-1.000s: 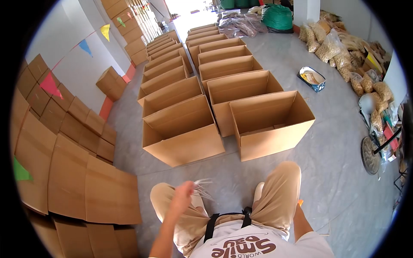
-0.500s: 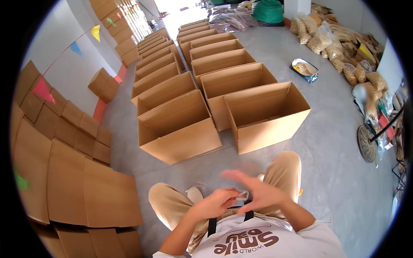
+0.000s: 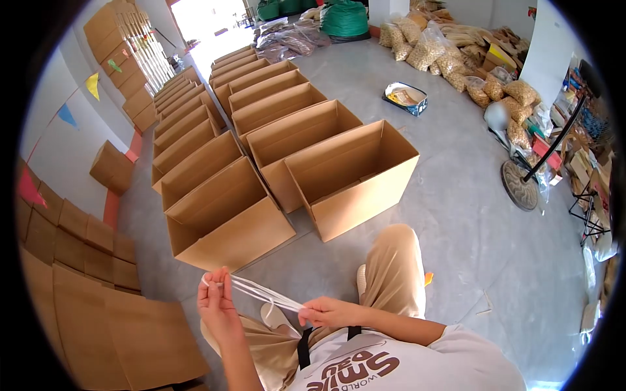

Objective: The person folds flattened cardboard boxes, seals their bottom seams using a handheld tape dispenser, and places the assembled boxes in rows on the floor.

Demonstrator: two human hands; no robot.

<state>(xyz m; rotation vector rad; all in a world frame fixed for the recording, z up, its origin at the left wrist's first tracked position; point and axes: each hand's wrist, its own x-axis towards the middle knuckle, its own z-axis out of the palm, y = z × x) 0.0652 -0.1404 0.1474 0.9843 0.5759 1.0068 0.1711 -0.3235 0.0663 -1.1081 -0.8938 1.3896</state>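
Note:
A bundle of thin white string (image 3: 266, 294) runs in several strands between my two hands, pulled nearly straight. My left hand (image 3: 218, 301), raised at the lower left, pinches one end, with a short loop showing at the fingertips. My right hand (image 3: 328, 312) is closed on the other end, in front of my shirt. A loose tail of string hangs between them. Just beyond my left hand stands the nearest open cardboard box (image 3: 238, 236) of the left row. Another open box (image 3: 368, 199) heads the right row.
More open boxes stretch back in two rows. Stacked cartons (image 3: 124, 332) line the left wall. On the right are a small blue tray (image 3: 405, 99), filled clear bags (image 3: 450, 64) and a stand with a round base (image 3: 520, 186). Green sacks (image 3: 353, 18) sit at the back.
My hands were close together at my waist; now they are apart with the string stretched between them. My left hand moved left and up. The view has turned to the right.

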